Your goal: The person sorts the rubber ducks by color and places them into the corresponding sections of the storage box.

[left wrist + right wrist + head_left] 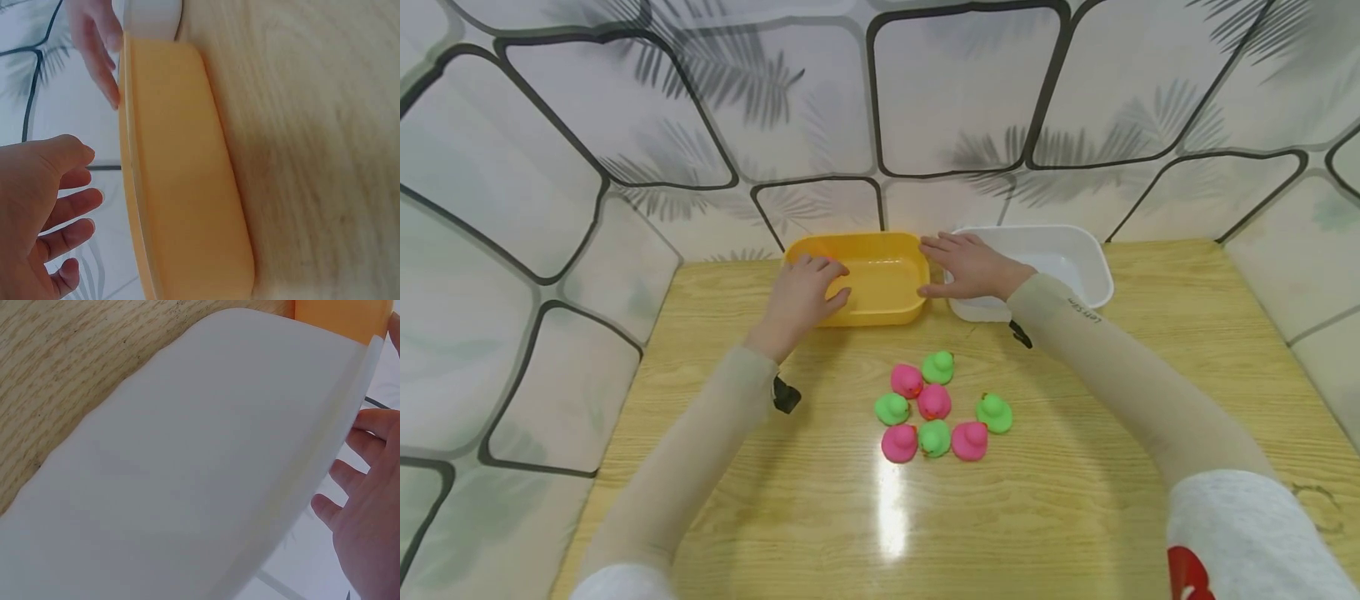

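Observation:
In the head view, my left hand [803,296] is over the left end of a yellow tray [880,318], its fingers loosely bent and holding nothing. A sliver of something pink [826,260] shows in that tray, mostly hidden behind the fingers. My right hand [970,268] reaches across the left part of a white tray [1093,258], with its fingertips by the yellow tray's right rim; whether they touch it I cannot tell. The left wrist view shows the left palm [25,206] with nothing in it. The right fingers [350,478] look relaxed beyond the white rim.
Several pink rubber ducks [934,402] and green rubber ducks [994,412] are grouped on the wooden table [820,500] in front of the trays. Both trays stand side by side near the patterned back wall [955,92].

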`<action>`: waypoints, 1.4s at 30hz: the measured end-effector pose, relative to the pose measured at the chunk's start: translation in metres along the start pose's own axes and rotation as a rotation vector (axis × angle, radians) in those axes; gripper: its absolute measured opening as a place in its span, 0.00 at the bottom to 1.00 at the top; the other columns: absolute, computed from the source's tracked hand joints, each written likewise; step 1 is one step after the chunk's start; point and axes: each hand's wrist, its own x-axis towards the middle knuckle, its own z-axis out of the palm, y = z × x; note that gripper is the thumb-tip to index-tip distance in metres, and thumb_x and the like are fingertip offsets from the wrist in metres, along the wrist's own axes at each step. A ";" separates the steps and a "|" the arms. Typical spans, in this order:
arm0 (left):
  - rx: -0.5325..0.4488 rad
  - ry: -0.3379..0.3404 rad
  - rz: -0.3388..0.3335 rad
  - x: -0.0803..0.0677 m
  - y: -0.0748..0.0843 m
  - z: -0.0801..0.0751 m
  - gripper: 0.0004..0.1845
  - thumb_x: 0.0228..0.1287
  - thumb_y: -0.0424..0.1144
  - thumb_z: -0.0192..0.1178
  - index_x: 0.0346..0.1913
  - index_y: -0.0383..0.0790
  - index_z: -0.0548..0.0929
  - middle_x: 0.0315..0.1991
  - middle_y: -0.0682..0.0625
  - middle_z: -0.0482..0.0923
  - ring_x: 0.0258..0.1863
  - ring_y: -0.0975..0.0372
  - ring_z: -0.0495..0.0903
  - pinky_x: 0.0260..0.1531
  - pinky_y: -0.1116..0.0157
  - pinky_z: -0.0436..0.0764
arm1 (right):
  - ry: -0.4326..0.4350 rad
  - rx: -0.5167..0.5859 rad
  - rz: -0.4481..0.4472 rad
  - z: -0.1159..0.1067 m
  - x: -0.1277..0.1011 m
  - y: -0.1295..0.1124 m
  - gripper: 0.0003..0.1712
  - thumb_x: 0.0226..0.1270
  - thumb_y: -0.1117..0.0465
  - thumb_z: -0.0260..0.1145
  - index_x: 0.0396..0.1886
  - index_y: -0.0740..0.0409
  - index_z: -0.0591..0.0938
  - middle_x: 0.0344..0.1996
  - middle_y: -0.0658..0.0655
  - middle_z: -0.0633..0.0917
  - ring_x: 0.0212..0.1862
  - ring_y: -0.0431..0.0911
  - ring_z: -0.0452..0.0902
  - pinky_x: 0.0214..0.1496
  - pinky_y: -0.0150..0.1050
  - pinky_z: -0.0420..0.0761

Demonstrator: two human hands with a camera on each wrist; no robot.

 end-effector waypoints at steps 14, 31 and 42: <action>-0.051 -0.011 0.151 -0.038 0.033 0.016 0.14 0.70 0.41 0.69 0.53 0.38 0.87 0.46 0.44 0.86 0.45 0.49 0.79 0.44 0.52 0.79 | 0.012 -0.001 0.002 0.002 -0.001 0.004 0.53 0.75 0.34 0.60 0.84 0.63 0.55 0.83 0.63 0.54 0.83 0.62 0.44 0.81 0.60 0.44; -0.196 -0.242 0.282 -0.051 0.063 0.034 0.19 0.72 0.49 0.67 0.58 0.42 0.86 0.54 0.48 0.86 0.53 0.53 0.80 0.56 0.55 0.79 | 0.019 0.016 -0.006 0.004 0.000 0.002 0.52 0.75 0.34 0.60 0.83 0.63 0.57 0.83 0.64 0.56 0.83 0.63 0.44 0.81 0.61 0.45; -0.221 -0.336 0.278 -0.046 0.076 0.038 0.17 0.72 0.47 0.68 0.58 0.44 0.86 0.54 0.49 0.85 0.55 0.54 0.80 0.59 0.56 0.78 | 0.037 0.025 -0.014 0.003 -0.001 -0.001 0.51 0.76 0.36 0.61 0.83 0.64 0.58 0.83 0.64 0.55 0.83 0.62 0.42 0.81 0.62 0.44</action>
